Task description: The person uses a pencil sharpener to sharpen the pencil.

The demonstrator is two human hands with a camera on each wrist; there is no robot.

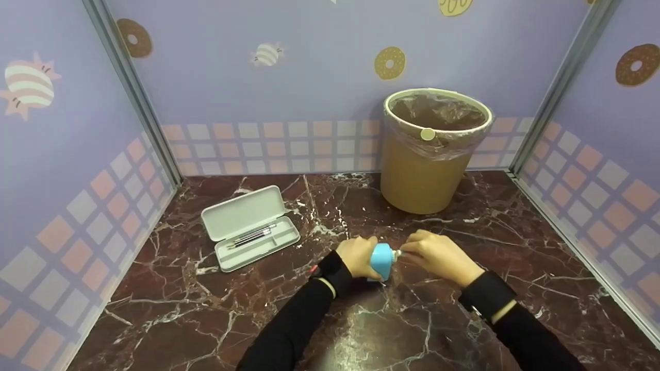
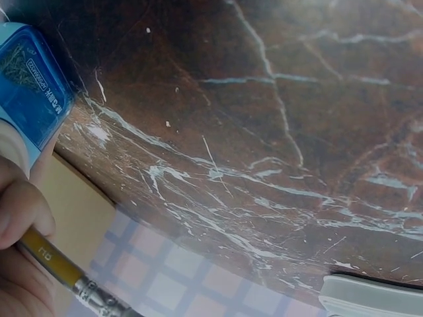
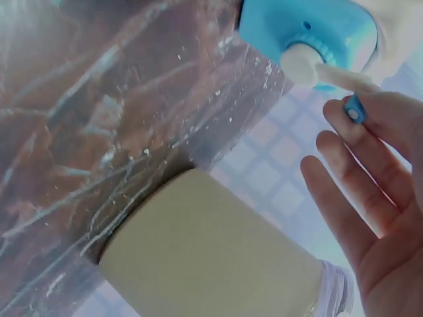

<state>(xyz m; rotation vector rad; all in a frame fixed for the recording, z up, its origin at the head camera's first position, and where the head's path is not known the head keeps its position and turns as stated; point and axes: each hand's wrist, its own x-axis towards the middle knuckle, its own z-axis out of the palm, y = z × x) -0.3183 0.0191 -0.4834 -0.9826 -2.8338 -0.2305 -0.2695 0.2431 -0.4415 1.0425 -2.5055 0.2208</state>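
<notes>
A blue pencil sharpener (image 1: 381,260) with a hand crank sits low over the table, its clear drawer (image 2: 30,82) of shavings showing in the left wrist view. My left hand (image 1: 357,256) grips its left side. A pencil (image 2: 56,261) marked HB, with a patterned shaft, runs out from under the left fingers, its far end hidden by them. On the sharpener's right side, my right hand (image 1: 437,253) pinches the small blue knob (image 3: 354,109) of the white crank arm (image 3: 340,79) between thumb and forefinger. Its other fingers stretch out free.
An open grey pencil case (image 1: 258,252) with striped pencils (image 1: 253,236) lies at the left. Behind my right hand stands a tan bin (image 1: 420,180) with a plastic liner. Patterned panels (image 1: 319,77) wall in the dark marbled table (image 1: 175,319) at the back and both sides.
</notes>
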